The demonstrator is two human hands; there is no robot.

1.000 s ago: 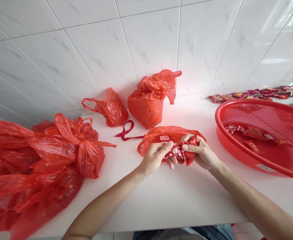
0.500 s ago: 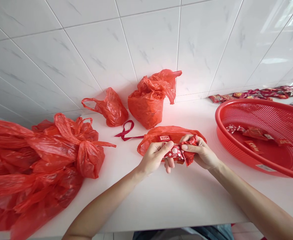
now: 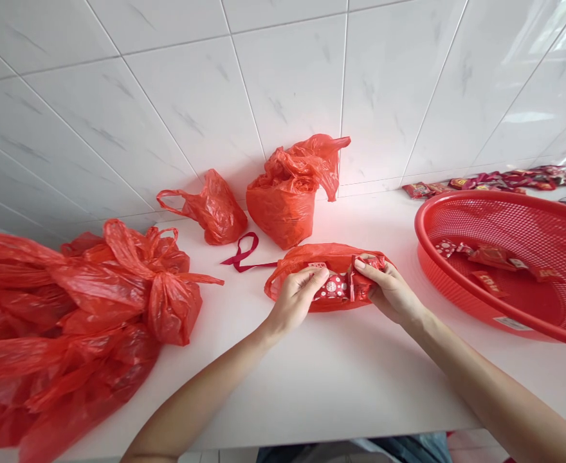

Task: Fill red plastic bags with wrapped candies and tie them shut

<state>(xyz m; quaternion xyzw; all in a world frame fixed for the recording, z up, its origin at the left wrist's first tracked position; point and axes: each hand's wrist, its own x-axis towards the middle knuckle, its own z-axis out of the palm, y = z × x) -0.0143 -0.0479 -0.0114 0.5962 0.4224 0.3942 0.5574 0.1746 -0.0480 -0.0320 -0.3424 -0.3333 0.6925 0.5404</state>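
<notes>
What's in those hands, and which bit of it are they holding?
The left hand holds a dotted red packet by its left end. The right hand holds a shiny red packet by its upper part.

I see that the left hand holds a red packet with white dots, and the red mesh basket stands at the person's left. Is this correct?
Not quite: the head view shows the red mesh basket at the person's right. The left hand does hold the dotted packet.

Wall tiles [image 3: 292, 83] and white table [image 3: 302, 386] suggest indoor workspace.
</notes>
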